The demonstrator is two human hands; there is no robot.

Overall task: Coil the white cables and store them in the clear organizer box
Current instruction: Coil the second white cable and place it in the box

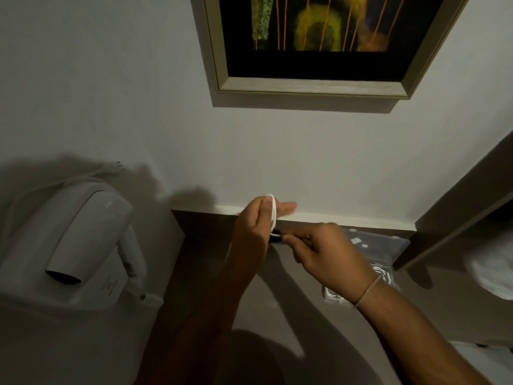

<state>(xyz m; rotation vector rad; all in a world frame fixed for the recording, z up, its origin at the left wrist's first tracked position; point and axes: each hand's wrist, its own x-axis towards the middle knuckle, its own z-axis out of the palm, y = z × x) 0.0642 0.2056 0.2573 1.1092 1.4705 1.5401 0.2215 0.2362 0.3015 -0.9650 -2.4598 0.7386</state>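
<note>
Both hands meet over the far edge of a dark brown counter (pixel 211 273), just right of the middle of the view. The left hand (pixel 254 226) is raised with its fingers pointing toward 1 o'clock, and a white cable (pixel 273 211) is looped around them in a small coil that stands out against the pale wall (pixel 138 93). Its grip is closed around that coil, thumb side pressing the loops in place. At 4 o'clock from it, the right hand (pixel 324 254) reaches in toward 10 o'clock, its fingertips pinched narrow on a small dark piece (pixel 276 235) at the bottom of the coil; whether that piece is a strap or the cable's plug, I cannot tell. A thin band (pixel 367 291) circles the right wrist. The clear box (pixel 385 243) sits on the counter at 3 o'clock from the hands, close to the back wall and partly hidden by the right hand and forearm. White coiled cables (pixel 381 273) already lie in its near compartments, beside the right wrist. At 9 o'clock, well apart from the hands, a white hair dryer (pixel 83 240) hangs in its wall holder. A framed picture (pixel 319 43) hangs at 12 o'clock, above the counter. At 3 o'clock, a dark shelf (pixel 458 207) slants in from the right edge.
</note>
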